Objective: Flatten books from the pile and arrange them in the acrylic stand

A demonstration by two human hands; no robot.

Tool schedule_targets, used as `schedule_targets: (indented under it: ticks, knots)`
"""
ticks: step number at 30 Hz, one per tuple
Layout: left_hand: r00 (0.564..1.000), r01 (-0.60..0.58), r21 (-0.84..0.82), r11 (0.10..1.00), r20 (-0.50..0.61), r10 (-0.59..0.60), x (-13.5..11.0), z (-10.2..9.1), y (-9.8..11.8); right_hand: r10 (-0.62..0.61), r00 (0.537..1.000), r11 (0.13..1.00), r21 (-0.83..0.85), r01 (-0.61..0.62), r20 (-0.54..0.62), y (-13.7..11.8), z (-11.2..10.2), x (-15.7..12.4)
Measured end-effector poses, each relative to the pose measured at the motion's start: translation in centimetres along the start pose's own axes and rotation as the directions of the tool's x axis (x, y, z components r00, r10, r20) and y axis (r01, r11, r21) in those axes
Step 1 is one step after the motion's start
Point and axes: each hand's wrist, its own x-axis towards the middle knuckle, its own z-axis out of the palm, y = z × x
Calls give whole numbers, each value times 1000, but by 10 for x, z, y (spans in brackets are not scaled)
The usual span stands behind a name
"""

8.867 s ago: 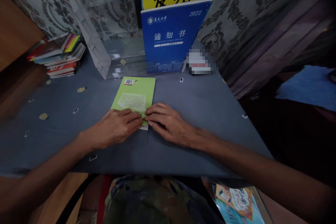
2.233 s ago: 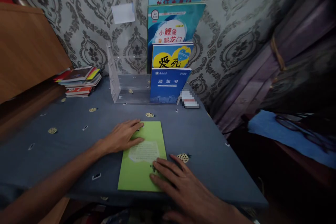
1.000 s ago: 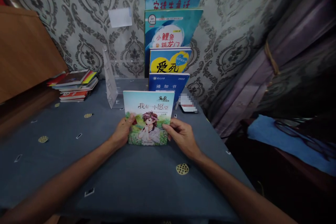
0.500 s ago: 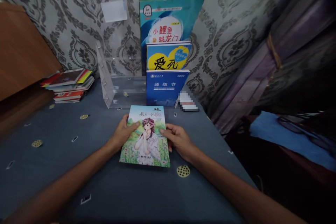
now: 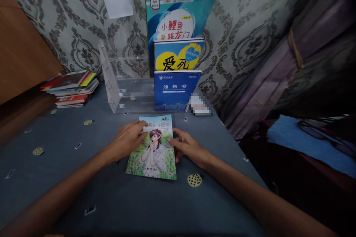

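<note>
A thin book (image 5: 151, 155) with a drawn figure in a flowery meadow on its cover lies just above or on the grey-blue tablecloth, in the middle. My right hand (image 5: 189, 148) holds its right edge, thumb on the cover and fingers curled at the side, partly hidden. Over the book's upper left corner is my left hand (image 5: 129, 137), back upward, with its fingers stretched across the cover. Behind the book stands a clear tiered rack (image 5: 109, 81). Its right side carries a blue booklet (image 5: 178, 98), a yellow-and-blue book (image 5: 164, 57) and a teal book (image 5: 180, 3).
A pile of books (image 5: 72, 87) sits at the back left, beside a brown wooden panel (image 5: 25, 52). Patterned wallpaper is behind the rack, with a purple curtain (image 5: 267, 70) at right. Past the table's right edge lies a blue cloth (image 5: 314, 148) with dark-framed glasses.
My left hand has shifted from gripping the book's left edge to lying over its upper left corner. My right hand stays at the right edge. The view has tilted slightly.
</note>
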Motion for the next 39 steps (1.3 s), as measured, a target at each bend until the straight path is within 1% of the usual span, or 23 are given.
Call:
schedule_targets:
  ticks: [2,4,6,10,13,15,18,20,21,23,24,28,30,31,33,35,37,39]
  knots:
    - [992,-49,-150,988,104,65,9,8,8,15,999,1000,14,-15,-29,-1,-2,3]
    - [975,-22,-235,972,212,74,19,16,14,26,997,999,43,-23,-73,-1,-4,5]
    - [963,33,-263,964,268,40,25,24,17,12,996,998,69,-6,-90,0,-6,7]
    - [966,102,-290,952,259,-25,30,31,22,-98,995,995,30,99,-35,4,-8,4]
    - [970,128,-307,943,239,-54,30,32,24,-193,981,980,-52,193,-5,6,-5,0]
    - [974,141,-347,927,215,-68,32,33,25,-265,964,954,-146,262,3,6,-1,-2]
    - [977,167,-446,879,196,-86,36,33,23,-404,914,852,-370,370,-17,6,9,-6]
    - [967,221,-479,849,218,-129,40,32,22,-468,883,776,-493,394,-31,6,16,-9]
    - [959,255,-487,836,240,-153,42,31,22,-482,876,755,-522,397,-30,6,20,-11]
    - [936,320,-501,804,298,-187,45,28,21,-490,871,745,-532,403,-26,7,25,-13]
    - [924,343,-513,787,333,-186,46,27,21,-491,871,746,-525,409,-21,8,27,-15]
    - [884,391,-575,719,451,-120,49,23,19,-474,880,755,-501,423,30,11,33,-20]
    - [878,404,-614,678,469,-98,49,25,15,-459,887,766,-486,422,47,11,33,-23]
    - [878,411,-634,655,468,-98,49,28,13,-445,895,782,-472,408,37,11,33,-23]
    - [880,423,-666,615,465,-102,49,33,8,-390,921,842,-408,353,-9,12,31,-23]
    - [876,430,-684,589,473,-91,48,37,4,-321,944,909,-302,286,-75,15,26,-20]
    - [869,436,-687,581,490,-74,49,39,2,-265,953,953,-189,236,-147,19,19,-14]
    - [861,448,-686,573,503,-72,49,39,0,-228,952,973,-94,213,-203,22,12,-7]
